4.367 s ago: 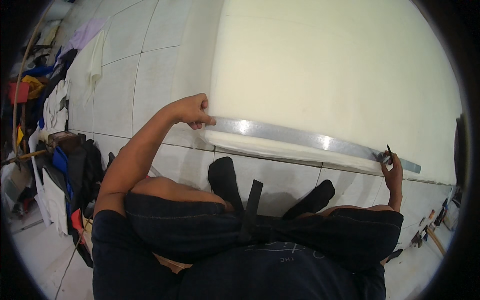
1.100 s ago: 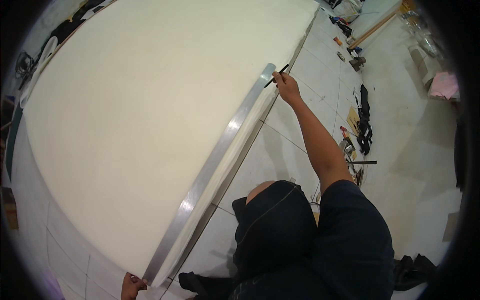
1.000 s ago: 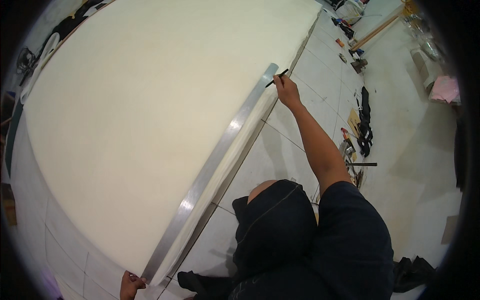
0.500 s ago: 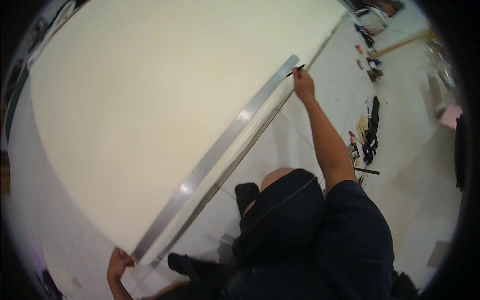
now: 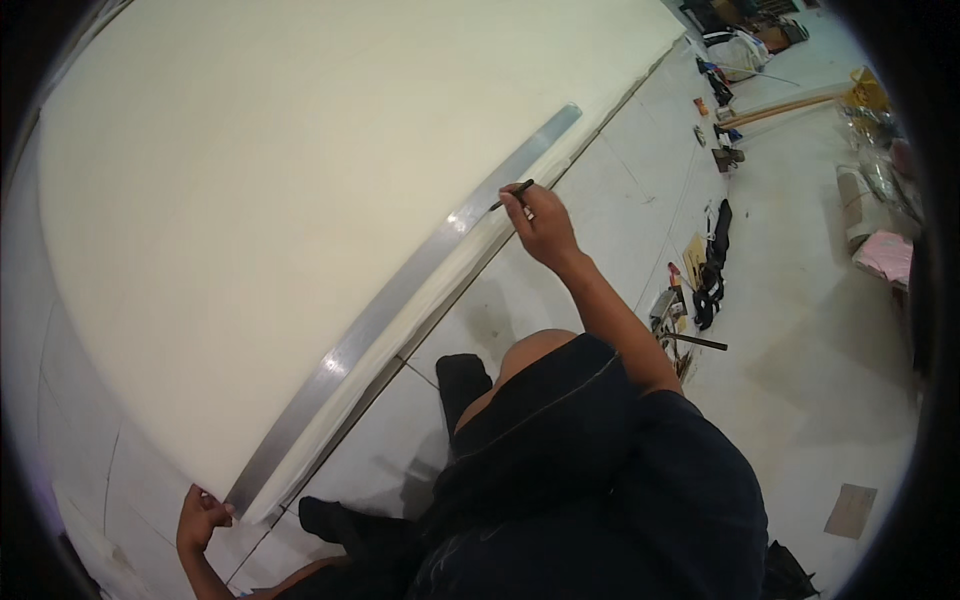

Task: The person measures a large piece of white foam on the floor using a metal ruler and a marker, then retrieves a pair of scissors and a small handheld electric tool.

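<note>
Single head-worn fisheye view: close above the wearer (image 5: pixel 570 510), facing down across the near edge of the cream sheet (image 5: pixel 270 210).

Cream sheet (image 5: pixel 250 220), silvery ruler (image 5: pixel 392 292), black pen (image 5: pixel 525 187) — and white floor tiles (image 5: pixel 490 310) with dark joint lines.

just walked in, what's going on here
A person has a long metal strip lying along the edge of a large cream sheet on the tiled floor. The left hand is at the strip's near end. The right hand grips a dark pen-like tool, its tip by the strip's edge; whether it touches is unclear.
</note>
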`<action>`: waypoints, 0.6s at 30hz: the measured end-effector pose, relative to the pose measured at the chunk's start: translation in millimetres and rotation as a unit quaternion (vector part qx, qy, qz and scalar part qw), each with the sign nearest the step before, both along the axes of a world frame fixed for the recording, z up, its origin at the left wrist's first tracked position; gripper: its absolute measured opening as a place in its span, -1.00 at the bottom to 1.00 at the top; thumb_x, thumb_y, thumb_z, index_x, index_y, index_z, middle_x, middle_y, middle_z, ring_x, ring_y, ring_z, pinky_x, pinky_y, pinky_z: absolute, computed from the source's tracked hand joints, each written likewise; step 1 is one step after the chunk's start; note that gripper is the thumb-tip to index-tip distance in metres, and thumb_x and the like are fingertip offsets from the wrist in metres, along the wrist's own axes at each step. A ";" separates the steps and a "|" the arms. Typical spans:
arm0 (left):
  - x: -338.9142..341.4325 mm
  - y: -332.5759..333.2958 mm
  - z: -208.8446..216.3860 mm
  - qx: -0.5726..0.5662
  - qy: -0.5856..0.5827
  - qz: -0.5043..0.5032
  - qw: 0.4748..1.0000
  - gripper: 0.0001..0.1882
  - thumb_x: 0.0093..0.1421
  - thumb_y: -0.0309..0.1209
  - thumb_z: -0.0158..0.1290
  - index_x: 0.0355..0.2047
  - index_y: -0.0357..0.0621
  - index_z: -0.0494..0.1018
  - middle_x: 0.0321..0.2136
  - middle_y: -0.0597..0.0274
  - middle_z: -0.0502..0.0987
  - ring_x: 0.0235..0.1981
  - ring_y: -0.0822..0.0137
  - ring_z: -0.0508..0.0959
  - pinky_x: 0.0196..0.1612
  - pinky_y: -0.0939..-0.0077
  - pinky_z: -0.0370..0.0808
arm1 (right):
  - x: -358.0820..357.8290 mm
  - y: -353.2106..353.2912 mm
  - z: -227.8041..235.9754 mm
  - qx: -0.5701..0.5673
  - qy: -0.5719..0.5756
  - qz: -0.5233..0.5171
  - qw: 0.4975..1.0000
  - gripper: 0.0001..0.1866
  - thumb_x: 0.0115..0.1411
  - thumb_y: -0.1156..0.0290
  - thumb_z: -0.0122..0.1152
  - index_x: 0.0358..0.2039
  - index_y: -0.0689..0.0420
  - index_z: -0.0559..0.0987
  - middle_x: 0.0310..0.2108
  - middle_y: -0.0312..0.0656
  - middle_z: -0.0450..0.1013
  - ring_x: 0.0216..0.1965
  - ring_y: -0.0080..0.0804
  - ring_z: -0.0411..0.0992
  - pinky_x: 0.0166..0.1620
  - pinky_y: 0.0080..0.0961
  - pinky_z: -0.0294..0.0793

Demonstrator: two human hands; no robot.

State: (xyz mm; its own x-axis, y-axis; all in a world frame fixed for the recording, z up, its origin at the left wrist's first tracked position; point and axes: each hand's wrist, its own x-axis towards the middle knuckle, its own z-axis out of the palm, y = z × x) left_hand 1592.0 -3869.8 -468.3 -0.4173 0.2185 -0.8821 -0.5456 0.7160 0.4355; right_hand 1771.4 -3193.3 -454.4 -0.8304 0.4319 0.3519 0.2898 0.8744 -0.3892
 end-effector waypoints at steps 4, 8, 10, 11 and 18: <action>-1.1 -4.8 -6.4 0.000 0.002 0.005 1.000 -0.35 -0.15 -0.59 0.24 -0.02 -0.35 0.22 -0.56 0.11 0.46 -0.62 0.29 0.50 -0.52 0.40 0.54 | -0.7 34.2 -8.9 -0.141 0.020 -0.111 0.984 -0.72 0.28 0.25 0.08 -0.35 0.24 0.52 -0.46 -0.01 0.50 -0.42 -0.06 0.45 -0.29 -0.26 0.42; -2.5 -2.3 -7.6 -0.008 0.014 -0.009 1.000 -0.33 -0.16 -0.57 0.24 -0.01 -0.36 0.22 -0.57 0.12 0.46 -0.64 0.30 0.50 -0.54 0.43 0.53 | 2.1 98.4 -20.1 -0.137 0.057 -0.175 0.973 -0.63 0.31 0.17 0.00 -0.34 0.28 0.51 -0.42 0.06 0.51 -0.35 -0.01 0.48 -0.25 -0.25 0.43; -4.5 -6.5 -7.8 0.000 0.013 -0.012 1.000 -0.33 -0.16 -0.56 0.24 -0.01 -0.36 0.23 -0.57 0.12 0.46 -0.64 0.30 0.50 -0.55 0.44 0.53 | 3.8 125.4 -19.8 -0.080 0.032 -0.216 0.972 -0.63 0.32 0.12 0.03 -0.31 0.22 0.54 -0.47 -0.17 0.51 -0.46 -0.42 0.42 -0.30 -0.47 0.42; -5.3 -8.6 -7.9 0.009 0.012 -0.017 1.000 -0.33 -0.16 -0.56 0.24 -0.01 -0.36 0.23 -0.56 0.12 0.47 -0.64 0.31 0.50 -0.55 0.44 0.52 | 0.4 132.4 -19.1 -0.061 0.058 -0.228 0.970 -0.62 0.32 0.10 0.02 -0.33 0.21 0.54 -0.47 -0.15 0.51 -0.45 -0.38 0.44 -0.29 -0.43 0.42; -4.0 -11.5 -3.1 -0.005 0.014 0.008 1.000 -0.36 -0.16 -0.59 0.21 -0.02 -0.36 0.25 -0.55 0.11 0.48 -0.63 0.32 0.50 -0.55 0.45 0.52 | 1.8 82.1 -8.8 -0.013 0.022 -0.195 0.980 -0.70 0.26 0.19 0.11 -0.26 0.18 0.58 -0.37 -0.08 0.54 -0.35 -0.22 0.49 -0.25 -0.36 0.44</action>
State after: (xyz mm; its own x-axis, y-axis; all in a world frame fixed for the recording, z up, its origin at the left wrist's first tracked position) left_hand 1588.0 -3881.3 -471.4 -0.4458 0.2034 -0.8717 -0.5441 0.7117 0.4443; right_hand 1773.2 -3111.3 -463.2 -0.5841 0.7231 0.3687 0.5823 0.6898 -0.4303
